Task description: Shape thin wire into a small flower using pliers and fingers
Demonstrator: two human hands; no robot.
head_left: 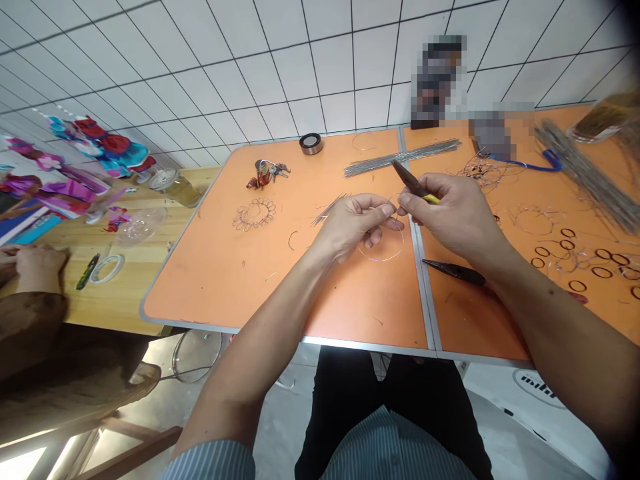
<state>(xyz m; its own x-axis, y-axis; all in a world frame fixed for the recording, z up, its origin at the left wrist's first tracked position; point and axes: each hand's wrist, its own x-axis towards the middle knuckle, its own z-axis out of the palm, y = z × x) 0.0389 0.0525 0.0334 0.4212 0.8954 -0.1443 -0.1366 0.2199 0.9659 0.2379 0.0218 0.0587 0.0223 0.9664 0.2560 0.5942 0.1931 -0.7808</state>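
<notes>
My left hand (353,223) hovers over the orange table (280,293), fingers pinched on a thin wire loop (383,250) that hangs below both hands. My right hand (450,210) is closed around yellow-handled pliers (413,183), whose dark jaws point up and left. The two hands nearly touch at the fingertips. A second pair of dark pliers (455,271) lies on the table just under my right wrist.
A bundle of straight wires (400,159), a wire flower shape (254,215), keys (267,173), a tape roll (311,143) and several small wire rings (570,247) lie about. Another person's hand (35,267) rests on the wooden table at left, near colourful flowers (100,143).
</notes>
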